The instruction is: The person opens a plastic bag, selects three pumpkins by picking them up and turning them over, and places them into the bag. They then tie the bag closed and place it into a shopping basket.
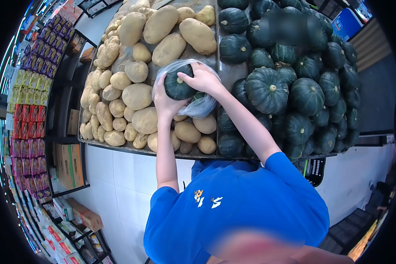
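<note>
A dark green squash [178, 84] sits inside a clear plastic bag [202, 107] over the potato side of the display. My left hand [166, 100] is wrapped round the squash's left and lower side, thumb up along it. From the upper right, my right hand [202, 80] grips the squash and the bag, its thumb pointing at the stem. Part of another green surface shows lower in the bag, mostly hidden by the plastic. Potatoes [137, 96] lie around and beneath the bag. Right of the divider are piled green squashes [267, 90].
A metal divider [224, 77] separates potatoes from squashes. Shelves of colourful packets [28, 114] stand at the left, with cardboard boxes [69, 166] lower down. A black basket [314, 171] is below the display's right part. A blue sign [346, 24] stands at the upper right.
</note>
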Tool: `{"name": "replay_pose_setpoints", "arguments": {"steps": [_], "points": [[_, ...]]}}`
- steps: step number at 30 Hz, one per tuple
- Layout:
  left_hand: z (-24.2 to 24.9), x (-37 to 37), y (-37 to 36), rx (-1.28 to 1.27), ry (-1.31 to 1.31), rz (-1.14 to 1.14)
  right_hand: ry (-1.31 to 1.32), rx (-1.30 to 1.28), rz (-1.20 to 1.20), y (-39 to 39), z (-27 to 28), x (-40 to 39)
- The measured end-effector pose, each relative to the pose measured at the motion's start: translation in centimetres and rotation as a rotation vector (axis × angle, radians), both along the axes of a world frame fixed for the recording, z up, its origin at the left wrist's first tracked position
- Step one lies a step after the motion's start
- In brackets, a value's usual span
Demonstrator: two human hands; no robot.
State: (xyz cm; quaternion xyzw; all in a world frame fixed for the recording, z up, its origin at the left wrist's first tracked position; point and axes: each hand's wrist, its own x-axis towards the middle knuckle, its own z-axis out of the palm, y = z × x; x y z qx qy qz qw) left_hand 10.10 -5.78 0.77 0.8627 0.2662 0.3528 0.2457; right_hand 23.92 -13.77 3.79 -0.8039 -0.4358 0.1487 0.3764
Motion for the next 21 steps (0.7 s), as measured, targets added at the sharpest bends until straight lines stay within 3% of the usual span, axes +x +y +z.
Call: {"name": "replay_pose_setpoints", "arguments": {"steps": [5,7,11,15,17,21], "points": [[2.5,-1.7,-2.1,-0.167,-0.262,-0.042,0.066,0.071,0.142,-2.7,5.1,-2.2],[4.2,-2.6,-3.3,-0.225,-0.299,-0.076,-0.038,0.304,0.093,-3.6,5.6,-3.5],[7.3,-3.5,-5.6,-0.337,-0.361,-0.156,0.071,0.348,0.137,-5.5,7.1,-3.8],[8.0,-3.9,-6.5,-0.382,-0.411,-0.233,0.082,0.467,0.029,-7.3,7.3,-4.3],[7.9,-4.1,-7.1,-0.402,-0.375,-0.281,0.173,0.326,-0.027,-9.0,8.7,-4.4],[7.7,-3.4,-9.1,-0.568,-0.43,-0.334,0.162,0.39,-0.107,-11.6,9.4,-4.3]]}}
